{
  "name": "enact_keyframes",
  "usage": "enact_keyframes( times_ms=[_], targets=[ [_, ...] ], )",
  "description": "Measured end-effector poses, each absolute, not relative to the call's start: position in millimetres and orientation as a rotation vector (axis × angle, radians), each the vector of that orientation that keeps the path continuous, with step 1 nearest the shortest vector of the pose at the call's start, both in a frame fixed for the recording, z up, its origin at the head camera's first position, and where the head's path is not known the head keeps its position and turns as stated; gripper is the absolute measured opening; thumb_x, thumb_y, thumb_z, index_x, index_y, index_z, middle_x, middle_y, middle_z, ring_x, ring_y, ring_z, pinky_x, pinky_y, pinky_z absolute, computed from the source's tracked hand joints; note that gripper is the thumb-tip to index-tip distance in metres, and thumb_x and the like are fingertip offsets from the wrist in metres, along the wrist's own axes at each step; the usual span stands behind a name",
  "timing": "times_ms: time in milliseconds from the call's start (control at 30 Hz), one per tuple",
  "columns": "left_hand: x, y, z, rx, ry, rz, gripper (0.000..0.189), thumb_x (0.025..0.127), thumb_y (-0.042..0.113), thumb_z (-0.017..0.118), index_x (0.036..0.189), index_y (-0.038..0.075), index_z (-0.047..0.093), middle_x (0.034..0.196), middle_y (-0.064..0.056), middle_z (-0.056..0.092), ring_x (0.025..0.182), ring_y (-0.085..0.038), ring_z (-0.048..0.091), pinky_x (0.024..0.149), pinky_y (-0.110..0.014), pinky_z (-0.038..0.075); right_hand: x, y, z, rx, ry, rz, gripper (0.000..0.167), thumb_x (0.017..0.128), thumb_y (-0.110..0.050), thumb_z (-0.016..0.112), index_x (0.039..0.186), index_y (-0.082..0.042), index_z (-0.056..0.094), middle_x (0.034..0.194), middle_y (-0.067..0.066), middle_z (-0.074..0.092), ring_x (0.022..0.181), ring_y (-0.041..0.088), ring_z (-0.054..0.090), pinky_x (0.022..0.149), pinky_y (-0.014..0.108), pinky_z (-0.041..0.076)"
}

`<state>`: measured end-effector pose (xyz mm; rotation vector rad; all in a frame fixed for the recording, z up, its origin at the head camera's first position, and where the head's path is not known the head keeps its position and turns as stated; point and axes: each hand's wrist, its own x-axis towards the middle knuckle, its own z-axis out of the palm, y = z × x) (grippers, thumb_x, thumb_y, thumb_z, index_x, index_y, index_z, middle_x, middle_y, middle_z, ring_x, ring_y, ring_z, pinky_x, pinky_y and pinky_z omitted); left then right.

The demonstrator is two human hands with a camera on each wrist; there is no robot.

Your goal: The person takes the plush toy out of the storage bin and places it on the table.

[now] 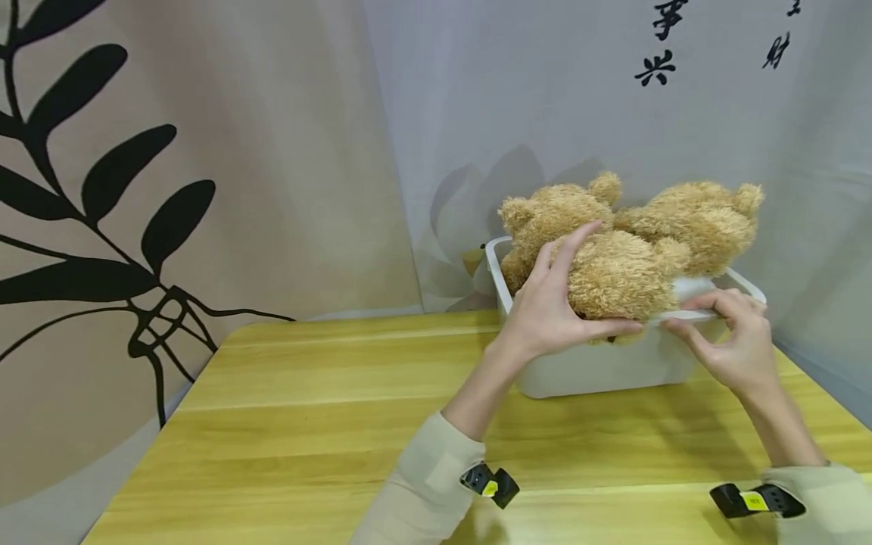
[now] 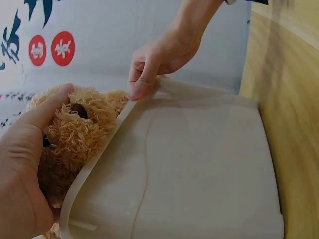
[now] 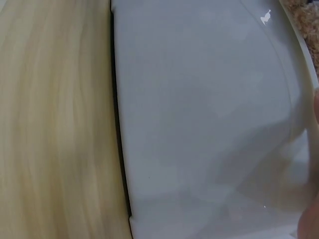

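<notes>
A white plastic bin (image 1: 606, 371) stands at the right of the table, holding three shaggy tan teddy bears. My left hand (image 1: 541, 318) grips the front teddy bear (image 1: 623, 276), its thumb along the near side and fingers over the far left side. That bear's head (image 2: 75, 149), with a dark eye, shows beside the bin's rim in the left wrist view. Behind it sit a left bear (image 1: 555, 212) and a right bear (image 1: 705, 219). My right hand (image 1: 739, 344) pinches the bin's front rim near its right corner. Mostly bin wall (image 3: 199, 109) fills the right wrist view.
The yellow wood-grain table (image 1: 306, 424) extends left and forward of the bin. Behind it hangs a pale cloth backdrop (image 1: 306, 151) with black leaf drawings and written characters. Both sleeves carry small black wrist devices.
</notes>
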<state>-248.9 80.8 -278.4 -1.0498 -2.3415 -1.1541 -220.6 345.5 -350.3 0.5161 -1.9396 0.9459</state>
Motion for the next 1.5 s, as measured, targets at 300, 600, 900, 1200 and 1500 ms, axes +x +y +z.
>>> enact_keyframes(
  times_ms=[300,600,900,1200,1500],
  targets=[
    [-250.4,67.0,-277.0,-1.049,-2.259,-1.165,0.104,0.068,0.041,0.094,0.152,0.032,0.033,0.149,0.002,0.042,0.130,-0.014,0.044,0.097,-0.041,0.049,-232.4,335.3,-356.5,0.536,-1.921,0.937,0.043,0.080,-0.037,0.087,0.085,0.002,0.070,0.089,-0.023,0.063,0.087,-0.006,0.048,0.094,0.024,0.021],
    [-254.3,55.6,-280.3,-1.102,-2.116,-1.335,0.094,0.066,0.021,0.095,0.143,0.019,0.041,0.142,-0.004,0.047,0.131,-0.012,0.042,0.106,-0.036,0.041,-238.6,319.1,-355.0,0.561,-1.883,0.942,0.067,0.078,-0.062,0.075,0.082,0.004,0.067,0.083,-0.012,0.065,0.087,-0.005,0.048,0.096,0.025,0.020],
    [-257.6,49.9,-285.9,-1.142,-1.931,-1.382,0.090,0.064,0.014,0.095,0.139,0.013,0.046,0.138,-0.007,0.052,0.131,-0.012,0.043,0.111,-0.034,0.035,-238.2,317.0,-356.2,0.557,-1.913,0.943,0.070,0.077,-0.064,0.074,0.083,0.005,0.066,0.083,-0.014,0.065,0.086,-0.005,0.047,0.094,0.024,0.018],
    [-253.6,43.3,-276.6,-1.162,-1.714,-1.367,0.087,0.065,0.009,0.093,0.137,0.004,0.046,0.134,-0.014,0.055,0.128,-0.016,0.048,0.112,-0.032,0.037,-239.2,315.2,-356.7,0.568,-1.923,0.923,0.067,0.079,-0.063,0.074,0.085,0.003,0.067,0.085,-0.013,0.065,0.090,-0.005,0.047,0.096,0.025,0.018],
    [-242.9,33.9,-253.4,-1.263,-1.534,-1.291,0.084,0.064,0.006,0.092,0.134,-0.005,0.047,0.132,-0.022,0.056,0.129,-0.023,0.050,0.112,-0.036,0.039,-240.9,315.2,-360.0,0.561,-1.915,0.885,0.070,0.079,-0.070,0.067,0.081,0.000,0.060,0.078,-0.001,0.061,0.089,-0.005,0.044,0.095,0.026,0.018]
  ],
)
